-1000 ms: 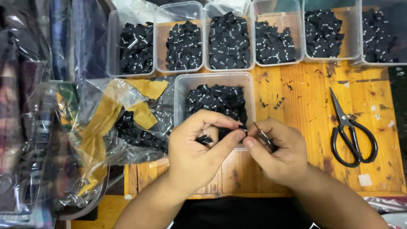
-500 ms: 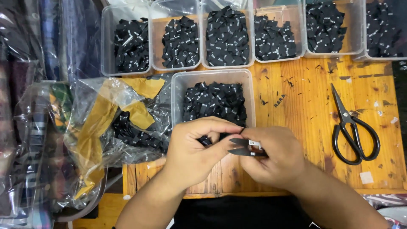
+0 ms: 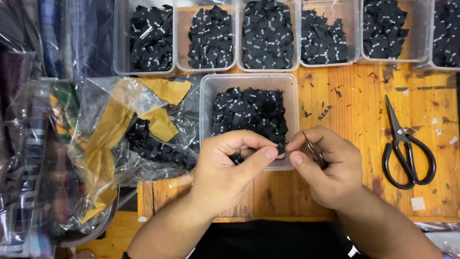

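label: small black label [image 3: 281,149] pinched at the middle of the frame, right over the near rim of the tub
left hand: left hand [image 3: 230,170] closed, thumb and forefinger gripping the label
right hand: right hand [image 3: 326,165] closed around a thin metal tool [image 3: 312,148], tip touching the label
tub: clear tub [image 3: 249,81] full of black labels, just above the hands
scissors: black scissors [image 3: 405,146] lying right of frame on the wooden desk [image 3: 350,105]
bag: crinkly plastic bag [image 3: 139,129] at left

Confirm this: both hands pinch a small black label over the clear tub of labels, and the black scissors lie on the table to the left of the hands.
One thing is off: the black scissors lie right of the hands, as the head view shows. The left hand and right hand do pinch a small black label over the clear tub.
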